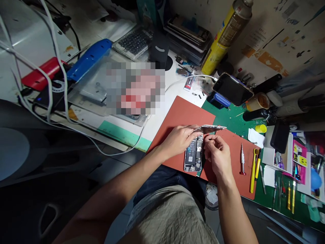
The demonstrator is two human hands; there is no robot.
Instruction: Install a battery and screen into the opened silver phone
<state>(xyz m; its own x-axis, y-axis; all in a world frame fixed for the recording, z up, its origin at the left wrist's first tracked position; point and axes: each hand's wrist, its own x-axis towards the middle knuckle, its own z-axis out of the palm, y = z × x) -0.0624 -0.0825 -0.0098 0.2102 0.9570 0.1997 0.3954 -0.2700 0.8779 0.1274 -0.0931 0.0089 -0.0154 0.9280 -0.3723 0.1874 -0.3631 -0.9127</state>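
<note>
An opened phone [193,154] lies on the reddish-brown mat [175,118] near the table's front edge, its dark battery and circuit parts showing. My left hand [180,139] pinches the phone's screen panel [210,128], holding it raised above the top end of the phone body. Close to the phone's upper right side is my right hand [217,149], its fingers curled and pressed together below the panel; whatever they hold, if anything, is too small to make out. A screwdriver [242,159] rests on the mat to the right.
Yellow tweezers or pliers [253,171] and several slim tools lie at the right. Behind stand a phone on a blue stand [232,88] and a yellow spray can [220,44]. White cables [101,149] hang over the left table edge. Trays [279,156] hold small items.
</note>
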